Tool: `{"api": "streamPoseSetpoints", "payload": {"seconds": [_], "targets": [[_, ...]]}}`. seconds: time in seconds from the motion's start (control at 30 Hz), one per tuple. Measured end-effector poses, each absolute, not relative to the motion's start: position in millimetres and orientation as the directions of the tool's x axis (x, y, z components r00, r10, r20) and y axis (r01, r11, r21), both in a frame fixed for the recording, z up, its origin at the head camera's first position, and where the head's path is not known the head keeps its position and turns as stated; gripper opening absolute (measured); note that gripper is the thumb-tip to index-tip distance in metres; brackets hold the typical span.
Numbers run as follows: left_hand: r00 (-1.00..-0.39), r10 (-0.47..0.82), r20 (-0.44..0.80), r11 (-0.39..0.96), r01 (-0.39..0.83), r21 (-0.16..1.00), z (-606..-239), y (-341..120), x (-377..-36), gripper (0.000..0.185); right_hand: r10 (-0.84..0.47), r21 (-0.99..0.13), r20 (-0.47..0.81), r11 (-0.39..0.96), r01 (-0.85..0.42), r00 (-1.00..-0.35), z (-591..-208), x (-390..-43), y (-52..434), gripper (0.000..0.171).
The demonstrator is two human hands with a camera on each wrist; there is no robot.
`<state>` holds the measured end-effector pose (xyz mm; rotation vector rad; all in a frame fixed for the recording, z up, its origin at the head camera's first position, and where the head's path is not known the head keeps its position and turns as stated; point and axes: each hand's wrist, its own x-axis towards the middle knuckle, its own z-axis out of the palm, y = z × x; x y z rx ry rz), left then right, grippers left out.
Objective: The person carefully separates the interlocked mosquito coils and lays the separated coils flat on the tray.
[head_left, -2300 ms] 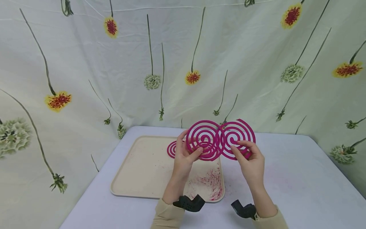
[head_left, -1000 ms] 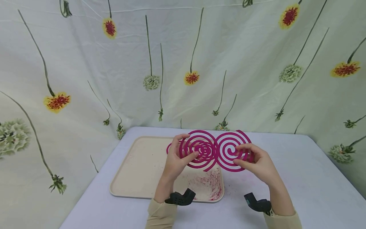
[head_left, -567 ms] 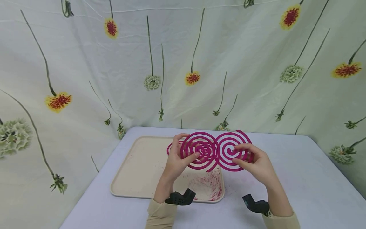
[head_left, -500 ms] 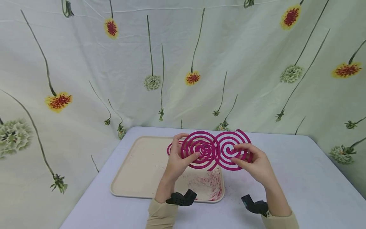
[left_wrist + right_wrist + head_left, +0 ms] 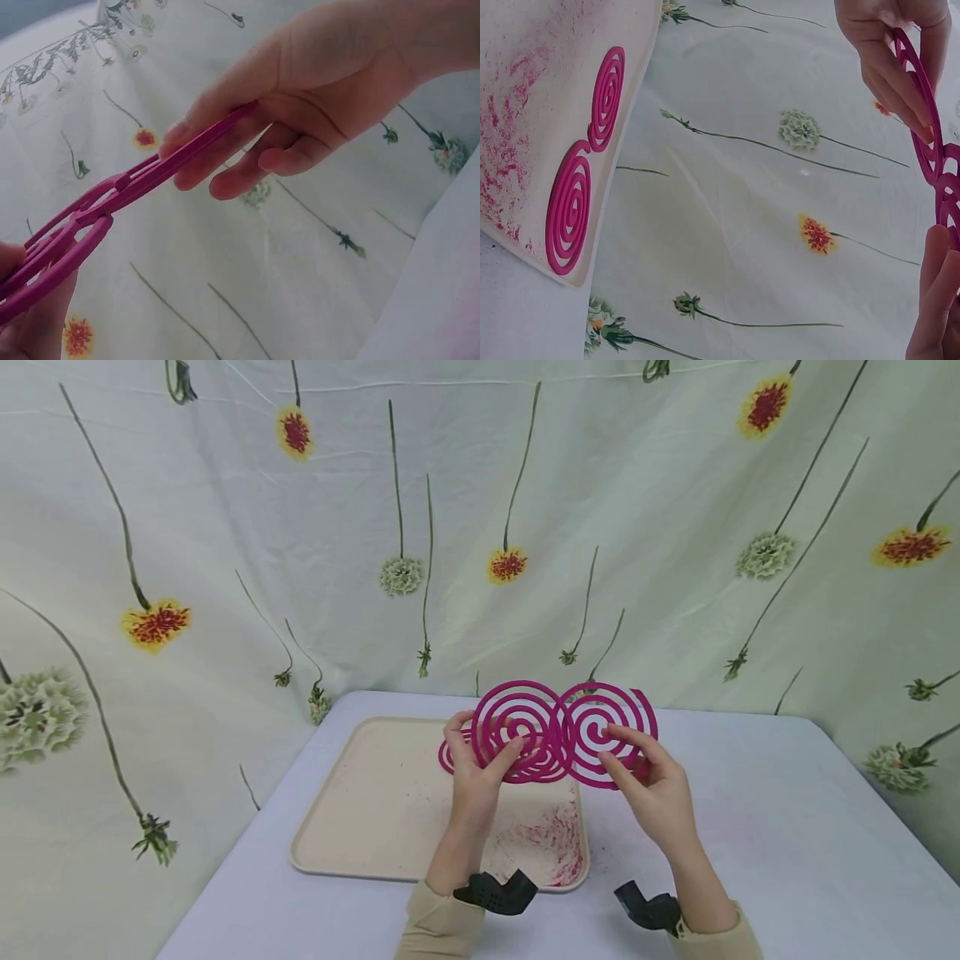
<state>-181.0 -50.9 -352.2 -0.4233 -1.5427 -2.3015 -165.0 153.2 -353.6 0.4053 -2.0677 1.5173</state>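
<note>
In the head view, two magenta mosquito coils stand side by side above the tray, their outer rings crossing in the middle. My left hand [image 5: 476,785] pinches the left coil [image 5: 522,684] near its centre, thumb in front. With thumb and index finger, my right hand [image 5: 660,793] holds the right coil [image 5: 600,686]. The left wrist view shows the held coils [image 5: 150,176] nearly edge-on, still joined where their rings overlap. On the tray lie two more coils, a lower one [image 5: 571,214] and an upper one [image 5: 608,97], partly hidden behind the held pair in the head view.
The beige tray [image 5: 367,810] sits on a white table [image 5: 765,827], with magenta crumbs [image 5: 558,839] scattered over its near right corner. Behind the table hangs a flower-printed cloth [image 5: 337,510]. Each wrist wears a black camera mount [image 5: 497,892].
Both hands have lifted the joined coils upward since half a second ago. The right hand has shifted slightly left, and the tray coils show more below the held ones.
</note>
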Motion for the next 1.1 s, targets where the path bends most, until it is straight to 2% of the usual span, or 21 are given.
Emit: {"api": "streamPoseSetpoints", "payload": {"seconds": [0.07, 0.2, 0.37, 0.53, 0.67, 0.8, 0.97, 1.1], "targets": [[-0.905, -0.109, 0.411, -0.402, 0.418, 0.815, -351.5, -49.6, -180.4, 0.069, 0.059, -0.764, 0.613, 0.298, -0.572, -0.788, -354.9, -165.3, 151.7, 0.040], [-0.925, -0.080, 0.371, -0.413, 0.370, 0.832, -350.8, -50.3, -180.2, 0.066, 0.039, -0.738, 0.652, 0.260, -0.622, -0.757, -355.9, -165.6, 151.8, 0.042], [-0.943, -0.061, 0.326, -0.313, 0.328, 0.891, -352.5, -56.4, -183.3, 0.063, 0.053, -0.766, 0.624, 0.238, -0.597, -0.780, -354.8, -165.7, 153.8, 0.043], [-0.937, -0.022, 0.349, -0.238, 0.344, 0.908, -351.6, -65.1, -183.8, 0.065, 0.031, -0.786, 0.596, 0.225, -0.576, -0.802, -351.6, -166.1, 159.3, 0.047], [-0.906, 0.051, 0.420, -0.215, 0.400, 0.891, -352.7, -70.9, -184.5, 0.067, 0.003, -0.782, 0.575, 0.296, -0.548, -0.818, -350.2, -166.2, 166.9, 0.051], [-0.862, 0.146, 0.485, -0.191, 0.456, 0.869, -354.3, -77.2, -185.9, 0.059, -0.028, -0.763, 0.547, 0.395, -0.512, -0.837, -347.8, -164.8, 174.9, 0.048], [-0.828, 0.224, 0.513, -0.131, 0.496, 0.858, -354.4, -82.6, -186.0, 0.049, -0.083, -0.750, 0.483, 0.474, -0.461, -0.872, -344.9, -162.9, 183.4, 0.044], [-0.823, 0.241, 0.514, -0.121, 0.500, 0.858, -354.7, -84.9, -186.3, 0.044, -0.105, -0.750, 0.466, 0.480, -0.455, -0.878, -343.7, -161.9, 189.1, 0.039]]}}
